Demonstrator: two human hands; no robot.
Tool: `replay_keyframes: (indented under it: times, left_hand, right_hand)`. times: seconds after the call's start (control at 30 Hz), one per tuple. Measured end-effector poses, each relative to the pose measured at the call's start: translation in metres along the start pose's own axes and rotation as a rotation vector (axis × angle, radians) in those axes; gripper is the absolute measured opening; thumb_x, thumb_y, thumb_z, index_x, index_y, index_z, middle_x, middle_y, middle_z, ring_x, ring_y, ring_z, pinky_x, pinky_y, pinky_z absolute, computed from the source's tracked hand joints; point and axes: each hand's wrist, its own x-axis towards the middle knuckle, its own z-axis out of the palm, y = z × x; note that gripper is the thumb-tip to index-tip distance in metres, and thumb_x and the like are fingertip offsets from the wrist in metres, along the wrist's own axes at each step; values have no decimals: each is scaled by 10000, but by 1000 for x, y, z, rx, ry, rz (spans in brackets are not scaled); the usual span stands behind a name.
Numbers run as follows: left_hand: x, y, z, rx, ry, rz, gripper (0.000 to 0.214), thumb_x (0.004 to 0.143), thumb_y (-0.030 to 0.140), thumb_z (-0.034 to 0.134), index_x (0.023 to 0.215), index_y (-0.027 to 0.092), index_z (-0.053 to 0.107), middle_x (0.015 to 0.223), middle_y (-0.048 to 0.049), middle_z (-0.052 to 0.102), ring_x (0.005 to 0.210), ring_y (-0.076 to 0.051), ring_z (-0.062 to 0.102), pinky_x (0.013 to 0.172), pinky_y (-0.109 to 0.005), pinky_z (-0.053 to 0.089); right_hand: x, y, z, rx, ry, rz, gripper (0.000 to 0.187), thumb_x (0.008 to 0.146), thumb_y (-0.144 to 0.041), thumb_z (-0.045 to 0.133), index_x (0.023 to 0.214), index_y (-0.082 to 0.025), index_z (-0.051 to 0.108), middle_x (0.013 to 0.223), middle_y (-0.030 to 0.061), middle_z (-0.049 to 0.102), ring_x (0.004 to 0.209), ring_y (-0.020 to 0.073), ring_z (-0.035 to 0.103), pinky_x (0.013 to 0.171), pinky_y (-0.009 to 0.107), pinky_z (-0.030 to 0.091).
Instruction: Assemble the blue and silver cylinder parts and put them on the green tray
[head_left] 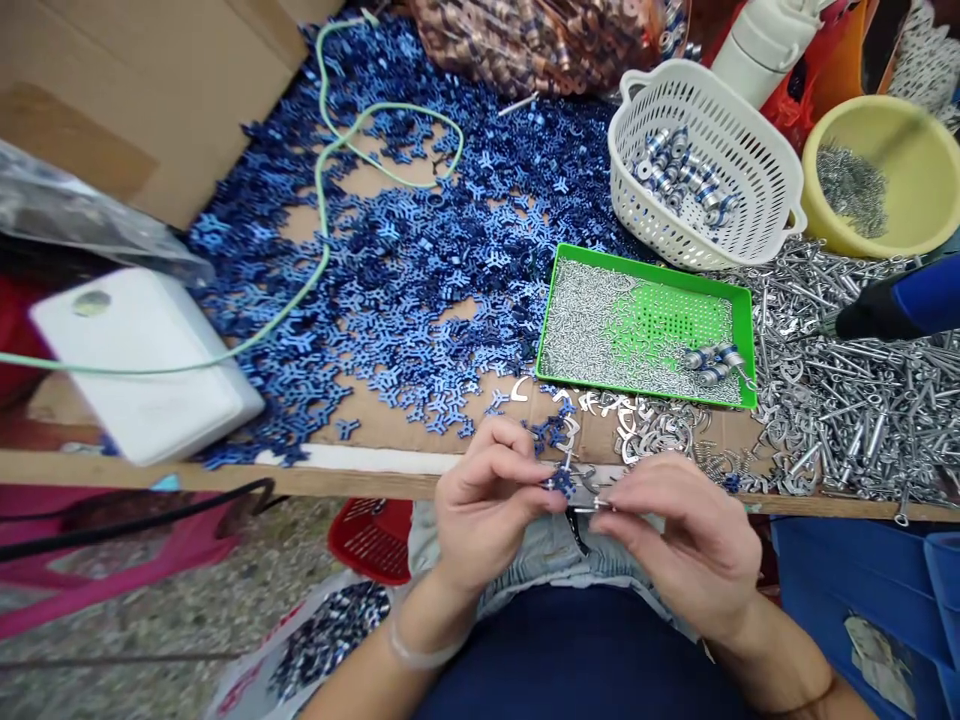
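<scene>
My left hand (487,500) is closed in a pinch on a small blue cross-shaped part (561,482) just in front of the table's near edge. My right hand (679,530) faces it, fingers pinched on a small silver metal piece (600,503) that meets the blue part. Both hands hover over my lap. Directly beyond them lie loose silver curved clips (645,420) and a few blue parts.
A wide heap of blue cross parts (405,260) covers the table's middle. A green tray (739,300) holds small silver pieces and three assembled rollers. White basket (757,170), yellow bowl (922,230), silver hardware pile (847,400), blue tool (900,305), white box (142,370), green cord (322,200).
</scene>
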Motion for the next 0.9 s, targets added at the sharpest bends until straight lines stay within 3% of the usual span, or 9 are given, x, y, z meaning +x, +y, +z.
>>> replay_keyframes:
  times: [0.17,0.37,0.5,0.63,0.73,0.9]
  left_hand:
    - [-3,2,6,85,-6,102,110,685,281,768,776,267,707,682,19,508,681,-129,466,641,-278,379]
    - [-7,-4,7,65,56,100,99,687,268,768,753,254,696,678,20,503,681,-128,464,641,-275,373]
    - [-6,-12,2,-127,66,-34,124,677,329,768,726,248,688,675,13,483,660,-127,463,600,-266,377]
    - [3,-17,-16,-287,-7,-77,172,645,358,785,667,228,674,629,19,442,612,-117,440,554,-249,360]
    - [8,-21,-31,-332,-58,-67,178,655,343,782,651,212,661,628,22,424,616,-114,425,557,-245,343]
    - [7,-27,-43,-352,-133,-46,212,650,376,780,647,210,649,616,26,420,605,-115,416,560,-256,327]
  right_hand:
    - [4,-6,14,-134,117,-183,287,754,-41,648,997,-195,649,726,39,721,637,132,652,577,268,552]
    - [-3,-1,16,-247,46,-255,395,749,-46,651,1117,-186,616,796,71,733,713,164,657,617,301,564]
    - [-3,6,6,-49,73,-85,382,796,-185,650,1164,-266,591,863,33,715,784,171,645,681,341,533]
    - [18,23,-2,-47,229,139,218,792,-143,636,959,-280,669,812,4,678,768,163,607,664,330,476]
    - [51,35,4,-227,25,154,81,824,-202,600,860,-232,666,808,9,674,778,163,589,703,335,457]
    - [114,47,39,-636,-366,-61,132,859,-197,538,857,-188,670,862,45,662,850,209,511,772,358,388]
